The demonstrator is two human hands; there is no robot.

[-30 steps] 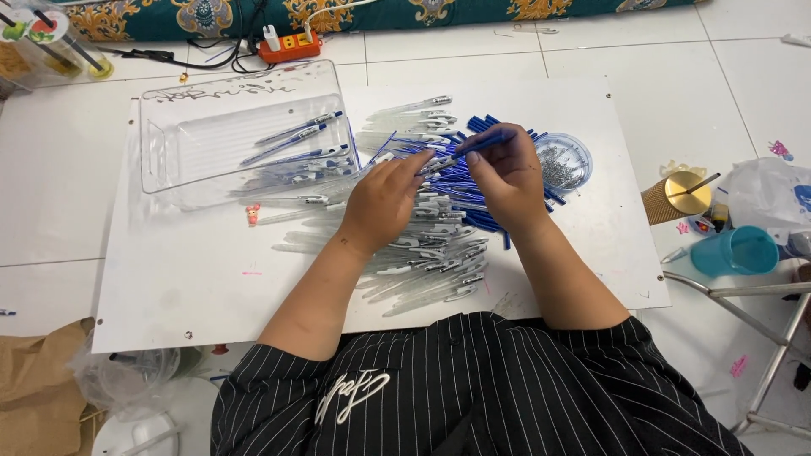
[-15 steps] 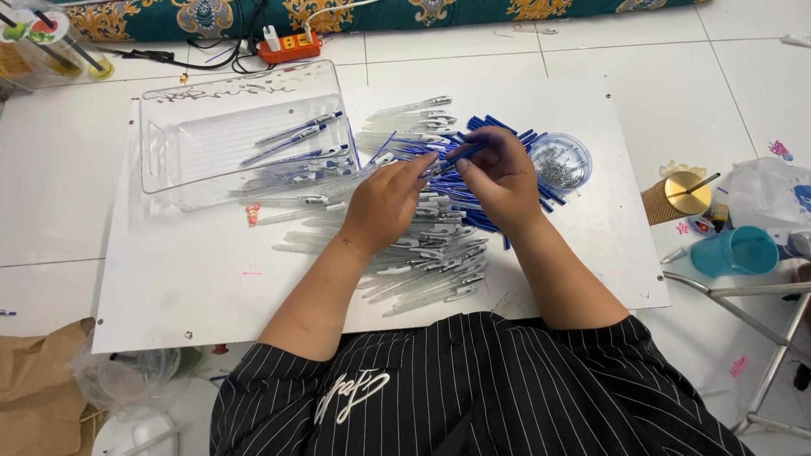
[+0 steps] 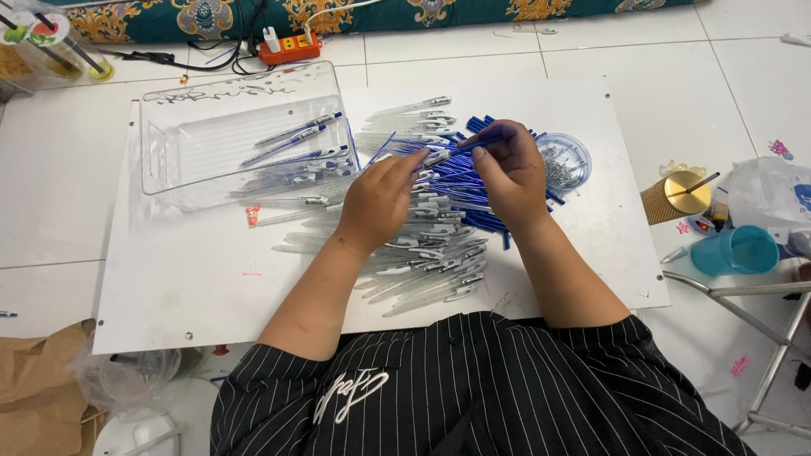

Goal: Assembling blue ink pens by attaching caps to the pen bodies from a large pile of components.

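Head view: vs half a sec ago my right hand [image 3: 511, 173] has dropped a bit, still pinched on a blue refill [image 3: 483, 138], left hand [image 3: 382, 198] curled round a clear barrel [image 3: 435, 157] over the pen pile [image 3: 431, 245], so I'd say insertion's close.

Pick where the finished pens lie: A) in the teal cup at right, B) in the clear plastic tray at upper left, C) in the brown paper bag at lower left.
B: several assembled pens rest inside the clear plastic tray on the white board.
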